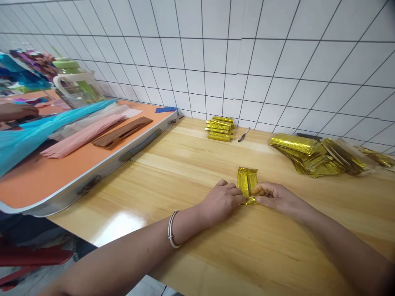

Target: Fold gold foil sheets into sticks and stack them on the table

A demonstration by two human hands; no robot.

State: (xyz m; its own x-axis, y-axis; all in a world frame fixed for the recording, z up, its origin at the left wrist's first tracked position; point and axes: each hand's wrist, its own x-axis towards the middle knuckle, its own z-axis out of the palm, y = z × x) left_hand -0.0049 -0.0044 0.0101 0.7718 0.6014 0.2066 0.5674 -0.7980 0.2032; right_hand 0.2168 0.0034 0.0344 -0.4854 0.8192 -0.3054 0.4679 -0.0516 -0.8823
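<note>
Clock bearings are taken from the work piece, with twelve toward the white tiled wall [216, 53]. The work piece, a small rectangle of shiny gold foil-like material with a lengthwise line down its middle [243, 179], lies flat on the pale varnished wooden table [173, 164], between the person's two hands. The left hand [220, 201], a silver-coloured bangle [171, 230] on its wrist, comes in from eight o'clock with fingers bent and fingertips at the near left corner; whether it pinches or only presses cannot be determined, the thumb being largely hidden. The right hand [274, 197], at four o'clock, grips the near right edge between thumb and curled forefinger. In this inspector's judgement, the step in hand is turning up the near end in a fold; the next move calls for keeping both corners level and pressing the crease evenly, lest the fold run crooked. At eleven o'clock, near the wall, lies a small pile of narrow gold folded strips [220, 128]; at twelve, just beside it, a slim dark-and-pale pen-like tool [244, 135]; at two, a larger, spread stack of flat gold pieces [304, 152]. Near ten o'clock, a brown pleated strip [123, 132] rests on an adjoining orange-topped table [27, 185].
</note>
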